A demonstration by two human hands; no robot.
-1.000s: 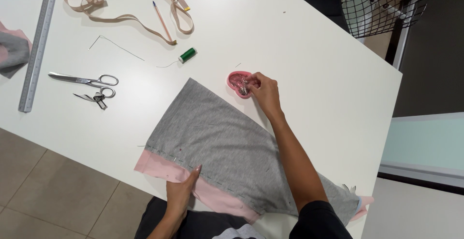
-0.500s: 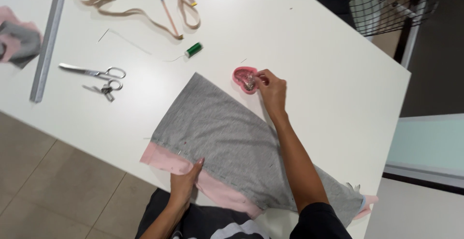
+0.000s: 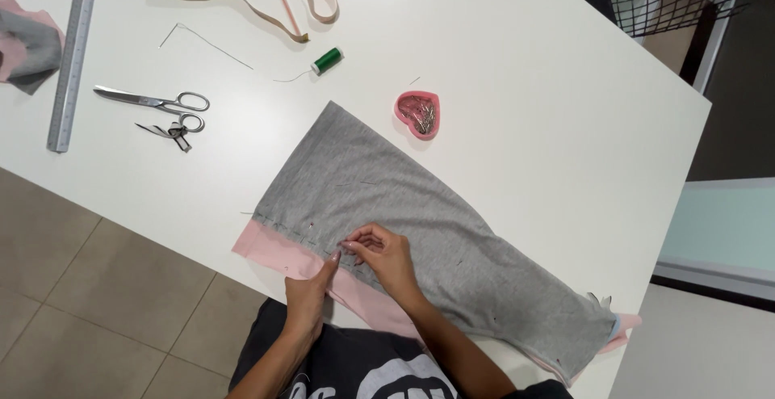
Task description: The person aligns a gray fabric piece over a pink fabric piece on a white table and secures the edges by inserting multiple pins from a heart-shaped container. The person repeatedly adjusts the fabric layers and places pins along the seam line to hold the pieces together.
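Pinning is the step in hand: the right hand (image 3: 387, 255) pinches a pin, fingers together, at the near edge of the soft grey cloth (image 3: 404, 229) on the white table (image 3: 525, 108). The left hand (image 3: 311, 290) presses flat on the pink strip (image 3: 274, 249). Pushing it through calls for steady layers. The pink heart-shaped pin dish (image 3: 418, 114) sits farther off.

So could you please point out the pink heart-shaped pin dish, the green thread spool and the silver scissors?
pink heart-shaped pin dish (image 3: 401, 105), head view, left rim.
green thread spool (image 3: 328, 61), head view, wound middle.
silver scissors (image 3: 133, 98), head view, blades.
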